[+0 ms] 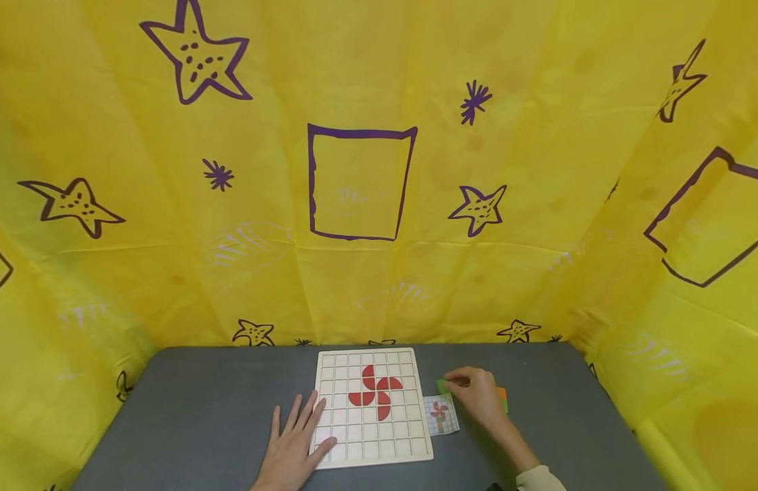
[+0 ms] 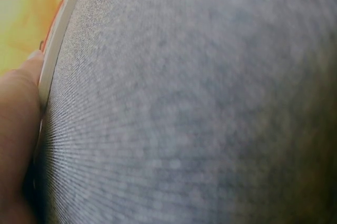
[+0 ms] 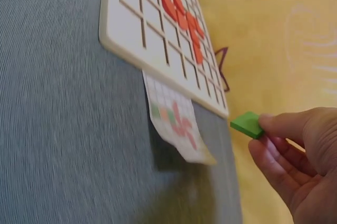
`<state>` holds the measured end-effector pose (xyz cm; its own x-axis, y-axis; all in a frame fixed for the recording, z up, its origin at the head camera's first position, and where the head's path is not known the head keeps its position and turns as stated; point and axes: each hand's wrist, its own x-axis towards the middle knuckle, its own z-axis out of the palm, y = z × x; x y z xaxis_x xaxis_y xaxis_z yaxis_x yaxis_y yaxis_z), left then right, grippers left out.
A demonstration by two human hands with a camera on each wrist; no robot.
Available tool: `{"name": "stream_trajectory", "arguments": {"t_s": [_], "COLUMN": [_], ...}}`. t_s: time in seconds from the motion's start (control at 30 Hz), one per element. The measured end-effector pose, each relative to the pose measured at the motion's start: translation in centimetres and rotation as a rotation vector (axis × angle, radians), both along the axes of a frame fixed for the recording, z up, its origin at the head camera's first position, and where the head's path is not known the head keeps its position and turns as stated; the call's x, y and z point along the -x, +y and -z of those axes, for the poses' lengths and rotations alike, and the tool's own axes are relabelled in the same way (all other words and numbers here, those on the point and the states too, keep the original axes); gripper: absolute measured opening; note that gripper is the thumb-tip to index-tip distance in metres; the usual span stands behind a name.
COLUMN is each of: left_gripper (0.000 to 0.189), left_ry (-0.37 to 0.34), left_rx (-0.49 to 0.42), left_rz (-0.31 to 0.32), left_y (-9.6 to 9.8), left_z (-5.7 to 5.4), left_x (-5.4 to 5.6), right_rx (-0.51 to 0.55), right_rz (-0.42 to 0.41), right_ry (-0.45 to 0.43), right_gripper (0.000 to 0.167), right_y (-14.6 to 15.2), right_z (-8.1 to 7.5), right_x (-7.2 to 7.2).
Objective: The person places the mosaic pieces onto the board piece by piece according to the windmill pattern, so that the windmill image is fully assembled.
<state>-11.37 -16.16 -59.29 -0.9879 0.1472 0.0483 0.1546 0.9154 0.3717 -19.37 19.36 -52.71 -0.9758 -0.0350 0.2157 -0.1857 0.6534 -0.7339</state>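
My left hand (image 1: 293, 440) rests with fingers spread on the left edge of a white grid board (image 1: 360, 450). Its thumb (image 2: 21, 92) lies along the board's rim in the left wrist view. Red rounded pieces (image 1: 384, 397) form a pinwheel on the board. My right hand (image 1: 477, 394) pinches a green square tile (image 3: 248, 124) between thumb and fingers, held up off the table beyond the board's right side. Below it a printed pattern card (image 1: 440, 424) shows a red pinwheel with small green and orange squares. The card's left end meets the board's right edge.
Orange and green tiles (image 1: 503, 395) lie on the dark grey table (image 1: 201, 416), partly hidden behind the right hand. A yellow curtain (image 1: 367, 286) with purple stars and squares surrounds the table at the back and sides.
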Motion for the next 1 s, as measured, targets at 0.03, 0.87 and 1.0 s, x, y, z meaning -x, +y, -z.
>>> {"name": "stream_trajectory", "arguments": {"t_s": [0.03, 0.87, 1.0], "left_gripper": [0.083, 0.081, 0.082], "left_ry": [0.000, 0.012, 0.005], "left_rx": [0.003, -0.016, -0.020], "left_rz": [-0.001, 0.000, -0.001], "left_y": [-0.1, -0.1, -0.1], "left_z": [0.0, -0.1, -0.1], "left_x": [0.0, -0.1, -0.1], "right_rx": [0.017, 0.151, 0.157], "right_rz": [-0.007, -0.140, -0.149], "right_ry": [0.000, -0.086, -0.098], "right_gripper": [0.008, 0.008, 0.007], "right_y": [-0.3, -8.2, -8.8], "right_z": [0.1, 2.8, 2.9], "right_x": [0.1, 0.2, 0.3]}}
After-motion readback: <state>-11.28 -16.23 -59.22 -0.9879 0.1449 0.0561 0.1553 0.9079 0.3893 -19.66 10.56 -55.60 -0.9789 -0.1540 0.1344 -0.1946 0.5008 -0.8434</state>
